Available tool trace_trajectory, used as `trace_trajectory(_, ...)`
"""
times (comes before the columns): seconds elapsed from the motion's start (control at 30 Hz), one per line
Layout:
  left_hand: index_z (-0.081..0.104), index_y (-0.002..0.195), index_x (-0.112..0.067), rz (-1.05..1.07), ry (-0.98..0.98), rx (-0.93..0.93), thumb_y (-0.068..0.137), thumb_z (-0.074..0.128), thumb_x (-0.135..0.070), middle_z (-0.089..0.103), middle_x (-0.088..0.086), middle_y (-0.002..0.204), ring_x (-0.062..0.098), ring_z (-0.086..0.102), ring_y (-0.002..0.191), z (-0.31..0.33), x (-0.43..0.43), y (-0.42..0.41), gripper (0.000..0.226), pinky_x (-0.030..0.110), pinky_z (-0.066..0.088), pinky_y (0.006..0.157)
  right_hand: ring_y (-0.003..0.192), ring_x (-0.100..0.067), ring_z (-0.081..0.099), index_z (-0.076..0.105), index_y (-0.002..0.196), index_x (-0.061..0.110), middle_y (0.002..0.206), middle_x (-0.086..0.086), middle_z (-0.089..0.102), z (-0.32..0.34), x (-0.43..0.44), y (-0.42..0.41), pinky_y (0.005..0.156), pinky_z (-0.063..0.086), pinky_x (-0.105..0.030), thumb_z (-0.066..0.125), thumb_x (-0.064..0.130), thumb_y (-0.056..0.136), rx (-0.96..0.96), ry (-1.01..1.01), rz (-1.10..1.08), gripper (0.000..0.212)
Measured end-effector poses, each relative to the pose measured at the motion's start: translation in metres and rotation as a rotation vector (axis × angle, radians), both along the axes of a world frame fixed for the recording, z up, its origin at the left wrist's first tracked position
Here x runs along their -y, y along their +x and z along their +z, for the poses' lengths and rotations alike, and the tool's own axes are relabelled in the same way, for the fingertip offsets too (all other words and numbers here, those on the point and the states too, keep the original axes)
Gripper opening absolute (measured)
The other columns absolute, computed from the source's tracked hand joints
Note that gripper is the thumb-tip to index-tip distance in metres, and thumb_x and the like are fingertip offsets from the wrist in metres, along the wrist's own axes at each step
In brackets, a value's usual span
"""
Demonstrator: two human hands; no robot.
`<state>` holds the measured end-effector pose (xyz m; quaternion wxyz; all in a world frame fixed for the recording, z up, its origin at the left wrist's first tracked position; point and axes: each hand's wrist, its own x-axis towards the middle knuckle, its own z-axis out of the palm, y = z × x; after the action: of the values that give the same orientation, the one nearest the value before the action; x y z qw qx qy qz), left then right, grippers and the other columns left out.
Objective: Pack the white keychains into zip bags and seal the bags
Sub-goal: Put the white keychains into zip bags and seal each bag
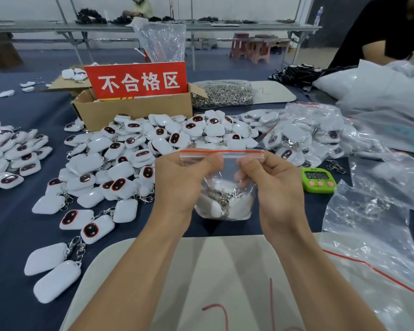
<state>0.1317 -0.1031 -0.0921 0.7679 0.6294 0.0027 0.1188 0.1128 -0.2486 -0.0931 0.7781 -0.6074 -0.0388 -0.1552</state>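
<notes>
A clear zip bag (225,201) with a red strip along its top hangs upright between my hands, above the table's near middle. White keychains with metal clasps lie in its bottom. My left hand (177,180) pinches the bag's top edge left of centre. My right hand (273,182) pinches the same edge right of centre. A big heap of loose white keychains (134,154) with dark oval faces spreads over the blue cloth behind and left of the bag.
An open cardboard box (129,108) with a red sign stands behind the heap, a bag of metal clasps (222,93) to its right. Filled bags (308,132) and empty plastic bags (373,223) lie right. A green timer (318,179) sits beside my right hand. A pale board (201,283) lies under my forearms.
</notes>
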Motion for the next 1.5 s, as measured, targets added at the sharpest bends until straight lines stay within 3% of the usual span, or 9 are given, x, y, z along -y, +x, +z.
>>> trace_trajectory(0.17, 0.080, 0.066, -0.022, -0.005, 0.022, -0.030, 0.066, 0.083, -0.021, 0.074, 0.005, 0.066, 0.018, 0.070, 0.063, 0.005, 0.002, -0.002, 0.003, 0.039, 0.059, 0.072, 0.053, -0.012, 0.055, 0.075, 0.065, 0.018, 0.058, -0.007, 0.064, 0.000, -0.001, 0.000, 0.055, 0.047, -0.018, 0.064, -0.004, 0.094, -0.016, 0.020, -0.012, 0.037)
trace_trajectory(0.47, 0.081, 0.068, -0.021, -0.045, 0.033, -0.041, 0.089, 0.077, -0.015, 0.075, 0.002, 0.069, 0.013, 0.066, 0.064, 0.013, 0.001, -0.003, 0.022, 0.021, 0.054, 0.060, 0.063, -0.016, 0.060, 0.077, 0.070, 0.014, 0.065, -0.009, 0.068, 0.000, 0.004, 0.000, 0.066, 0.050, -0.029, 0.067, 0.003, 0.093, -0.031, 0.054, -0.037, 0.027)
trace_trajectory(0.77, 0.081, 0.067, -0.018, 0.008, 0.002, -0.043, 0.089, 0.076, -0.012, 0.073, 0.005, 0.067, 0.017, 0.067, 0.069, 0.011, 0.000, -0.003, 0.024, 0.033, 0.054, 0.077, 0.055, -0.017, 0.058, 0.077, 0.063, 0.016, 0.062, -0.007, 0.068, -0.002, 0.003, 0.001, 0.063, 0.050, -0.027, 0.060, 0.001, 0.097, -0.074, 0.111, -0.057, 0.040)
trace_trajectory(0.9, 0.081, 0.068, -0.019, 0.033, -0.016, -0.043, 0.088, 0.078, -0.016, 0.075, 0.001, 0.071, 0.014, 0.069, 0.070, 0.009, -0.002, -0.002, 0.020, 0.033, 0.056, 0.073, 0.062, -0.020, 0.062, 0.079, 0.070, 0.016, 0.066, -0.010, 0.070, 0.000, 0.003, 0.001, 0.066, 0.052, -0.031, 0.061, 0.021, 0.092, -0.078, 0.114, -0.061, 0.028)
trace_trajectory(1.07, 0.080, 0.064, -0.017, 0.044, -0.097, -0.077, 0.086, 0.078, -0.014, 0.074, 0.001, 0.069, 0.011, 0.066, 0.065, 0.008, -0.007, 0.000, 0.022, 0.024, 0.055, 0.069, 0.066, -0.019, 0.064, 0.080, 0.072, 0.015, 0.071, -0.006, 0.073, -0.001, 0.012, 0.005, 0.071, 0.054, -0.036, 0.054, 0.009, 0.102, -0.047, 0.061, -0.104, 0.040)
trace_trajectory(1.13, 0.080, 0.064, -0.017, 0.033, -0.083, -0.078, 0.085, 0.079, -0.013, 0.073, 0.001, 0.067, 0.010, 0.066, 0.064, 0.009, -0.006, -0.001, 0.021, 0.021, 0.055, 0.066, 0.067, -0.020, 0.066, 0.081, 0.076, 0.016, 0.073, -0.008, 0.076, -0.003, 0.011, 0.006, 0.078, 0.052, -0.047, 0.057, 0.021, 0.101, -0.062, 0.040, -0.138, 0.035)
trace_trajectory(1.23, 0.080, 0.064, -0.018, 0.022, -0.063, -0.057, 0.085, 0.079, -0.013, 0.071, 0.001, 0.065, 0.011, 0.065, 0.065, 0.011, -0.002, -0.002, 0.021, 0.021, 0.055, 0.068, 0.062, -0.018, 0.070, 0.081, 0.073, 0.025, 0.067, -0.008, 0.075, 0.001, 0.005, 0.003, 0.076, 0.057, -0.035, 0.060, 0.055, 0.091, -0.059, 0.008, -0.177, 0.040)
trace_trajectory(1.4, 0.079, 0.064, -0.018, 0.063, -0.035, -0.026, 0.090, 0.076, -0.021, 0.070, 0.000, 0.066, 0.012, 0.065, 0.069, 0.011, 0.001, -0.004, 0.026, 0.025, 0.053, 0.073, 0.084, -0.020, 0.076, 0.079, 0.087, 0.012, 0.088, -0.016, 0.077, -0.001, -0.004, -0.003, 0.084, 0.059, -0.033, 0.058, 0.090, 0.072, -0.100, 0.034, -0.204, 0.083)
trace_trajectory(1.5, 0.081, 0.069, -0.020, 0.078, -0.065, -0.038, 0.094, 0.072, -0.027, 0.074, -0.001, 0.070, 0.011, 0.068, 0.070, 0.012, 0.003, -0.006, 0.028, 0.027, 0.054, 0.070, 0.062, -0.014, 0.066, 0.075, 0.071, 0.008, 0.068, -0.009, 0.073, 0.001, -0.006, -0.003, 0.065, 0.054, -0.020, 0.067, 0.045, 0.095, -0.012, -0.047, -0.157, 0.045)
